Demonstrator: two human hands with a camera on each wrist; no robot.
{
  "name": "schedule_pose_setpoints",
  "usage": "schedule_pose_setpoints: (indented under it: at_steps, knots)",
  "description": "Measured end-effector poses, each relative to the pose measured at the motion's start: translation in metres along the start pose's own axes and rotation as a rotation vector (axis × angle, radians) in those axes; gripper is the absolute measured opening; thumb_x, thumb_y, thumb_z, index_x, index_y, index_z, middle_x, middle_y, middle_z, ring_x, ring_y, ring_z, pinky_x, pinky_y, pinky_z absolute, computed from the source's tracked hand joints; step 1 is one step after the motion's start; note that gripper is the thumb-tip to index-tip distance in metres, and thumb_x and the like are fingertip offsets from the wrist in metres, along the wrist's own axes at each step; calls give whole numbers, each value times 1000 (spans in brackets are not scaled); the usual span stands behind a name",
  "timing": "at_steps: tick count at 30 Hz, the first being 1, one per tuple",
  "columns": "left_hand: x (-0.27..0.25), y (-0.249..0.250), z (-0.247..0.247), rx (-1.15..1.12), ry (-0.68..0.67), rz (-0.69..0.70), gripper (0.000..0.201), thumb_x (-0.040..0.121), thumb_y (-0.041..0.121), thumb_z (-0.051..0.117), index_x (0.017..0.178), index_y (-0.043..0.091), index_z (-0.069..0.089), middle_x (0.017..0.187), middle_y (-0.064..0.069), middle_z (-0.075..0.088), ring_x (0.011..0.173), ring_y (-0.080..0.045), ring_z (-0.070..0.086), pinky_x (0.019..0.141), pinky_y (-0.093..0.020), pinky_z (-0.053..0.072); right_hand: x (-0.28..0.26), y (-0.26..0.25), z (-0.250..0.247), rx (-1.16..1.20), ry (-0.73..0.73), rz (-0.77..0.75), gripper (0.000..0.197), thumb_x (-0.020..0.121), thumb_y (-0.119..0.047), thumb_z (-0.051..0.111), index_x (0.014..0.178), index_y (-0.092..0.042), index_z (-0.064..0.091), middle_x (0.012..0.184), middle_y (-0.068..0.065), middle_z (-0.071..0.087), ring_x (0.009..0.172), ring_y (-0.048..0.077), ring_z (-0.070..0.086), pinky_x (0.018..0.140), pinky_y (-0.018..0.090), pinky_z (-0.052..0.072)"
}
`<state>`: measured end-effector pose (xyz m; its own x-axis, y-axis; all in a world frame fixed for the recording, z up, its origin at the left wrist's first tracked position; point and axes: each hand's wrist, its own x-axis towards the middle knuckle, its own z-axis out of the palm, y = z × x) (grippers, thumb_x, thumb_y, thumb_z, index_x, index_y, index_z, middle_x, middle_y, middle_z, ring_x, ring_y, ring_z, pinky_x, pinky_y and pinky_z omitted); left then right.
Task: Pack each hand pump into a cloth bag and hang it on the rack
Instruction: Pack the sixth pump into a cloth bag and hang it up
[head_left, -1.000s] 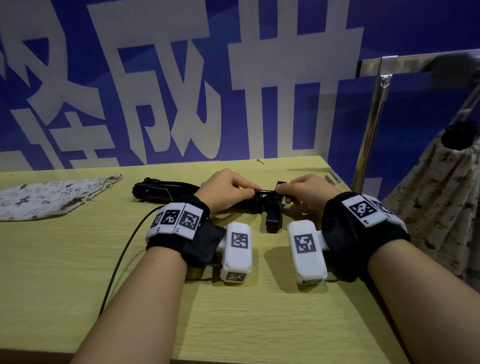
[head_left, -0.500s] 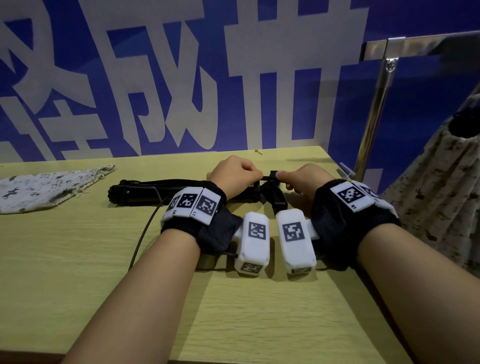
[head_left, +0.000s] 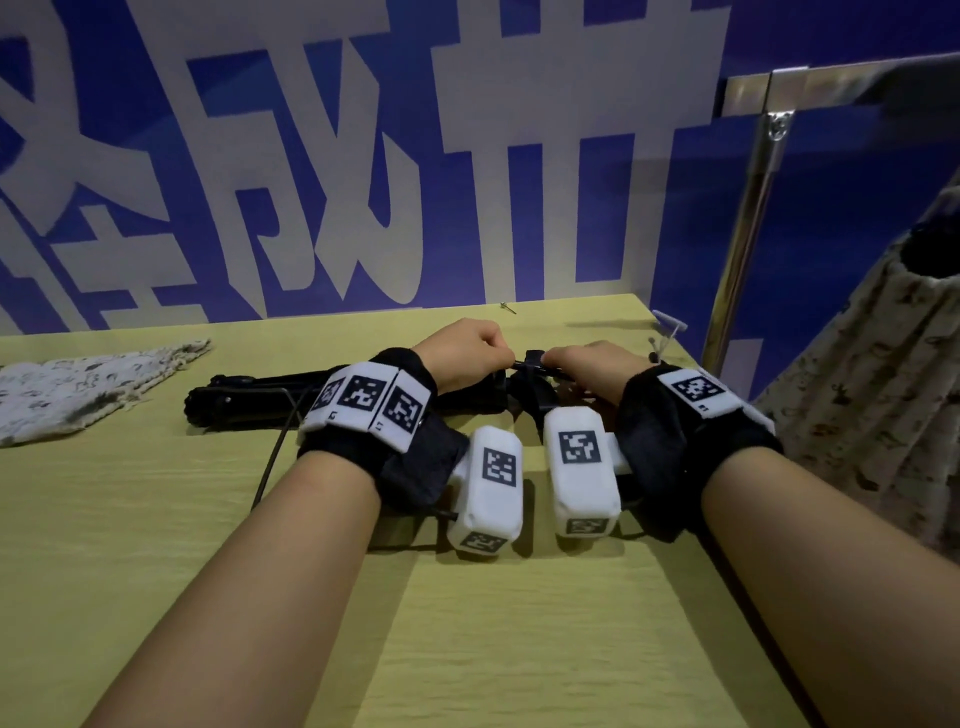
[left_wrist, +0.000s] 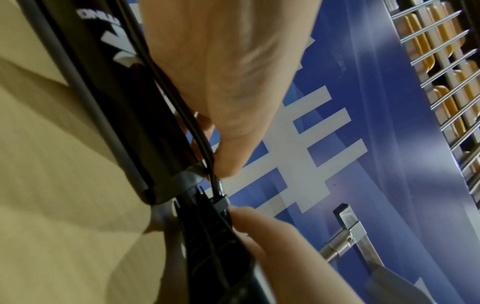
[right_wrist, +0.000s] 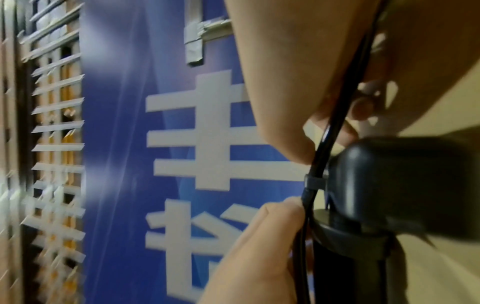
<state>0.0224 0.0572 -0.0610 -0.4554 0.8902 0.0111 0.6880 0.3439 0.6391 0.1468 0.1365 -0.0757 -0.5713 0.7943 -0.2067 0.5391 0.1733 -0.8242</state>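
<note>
A black hand pump (head_left: 249, 405) lies lengthwise on the yellow-green table (head_left: 156, 545), its handle end (head_left: 532, 389) between my hands. My left hand (head_left: 506, 358) pinches the thin black hose (left_wrist: 207, 156) just left of the handle. From the other side my right hand (head_left: 550, 358) pinches the same hose (right_wrist: 318, 164) beside a small clip (right_wrist: 314, 183). The barrel (left_wrist: 116, 102) runs under my left palm. A patterned cloth bag (head_left: 78, 384) lies flat at the far left. The metal rack post (head_left: 748, 218) stands off the table's right corner.
A filled patterned bag (head_left: 883, 389) hangs from the rack at the right, close to my right forearm. A thin black cable (head_left: 275, 457) trails across the table from my left wrist. A blue wall with large white characters (head_left: 467, 156) stands behind the table.
My hands have drawn closer together at the pump's handle end, and the pump has shifted a little on the table. Both hands keep their hold.
</note>
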Motion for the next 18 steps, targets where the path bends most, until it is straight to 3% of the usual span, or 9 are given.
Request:
schedule_pose_setpoints:
  at_steps: [2,4,7,9,11,13,15,18]
  knots:
    - [7,4,-1,6,-10,-26,20,93,20,51,73,16,49,77,1,52,73,-14,50,63,-19,39,9,2,1,-27,101,-56,19,89,-25,49,78,-11,55,75,2,55,87,23,55,87,32,41]
    - [18,10,-1,76,-21,-72,20,93,20,49,75,12,49,79,-1,49,74,-15,46,60,-21,35,19,3,2,-105,195,-76,18,88,-19,44,81,-14,59,79,3,58,88,24,54,98,35,31]
    - [44,11,-7,148,-5,-169,14,89,20,49,90,7,54,90,-4,54,80,-17,49,66,-25,37,31,5,0,-202,227,-96,28,91,-22,38,95,-21,66,92,3,62,82,21,47,99,35,22]
    - [66,4,-12,130,43,-231,23,91,18,48,109,6,55,109,-7,60,90,-21,52,73,-29,41,40,6,-1,-220,232,-122,26,91,-25,39,92,-25,65,94,2,64,85,22,49,100,35,21]
    - [87,-6,-16,118,80,-281,31,96,12,44,122,-1,52,121,-12,60,87,-20,52,64,-24,44,49,6,-1,-223,248,-139,23,89,-24,42,87,-28,65,98,0,67,94,24,55,101,36,20]
    - [107,-16,-14,56,131,-277,33,95,5,44,126,-5,51,123,-18,58,70,-17,53,48,-18,45,59,5,0,-230,251,-147,24,88,-23,43,88,-27,67,99,0,69,99,23,57,104,37,19]
    - [125,-19,-8,-27,191,-267,33,92,0,44,124,1,54,119,-18,57,59,-15,49,47,-21,47,70,3,-2,-249,248,-145,27,88,-22,42,92,-24,69,99,0,69,97,22,57,106,38,19]
    - [151,-11,3,14,136,-168,45,88,-6,38,125,15,54,127,-14,51,63,-21,52,53,-26,45,86,0,-8,-290,291,-111,30,89,-23,40,92,-21,69,91,3,67,84,24,52,107,38,22]
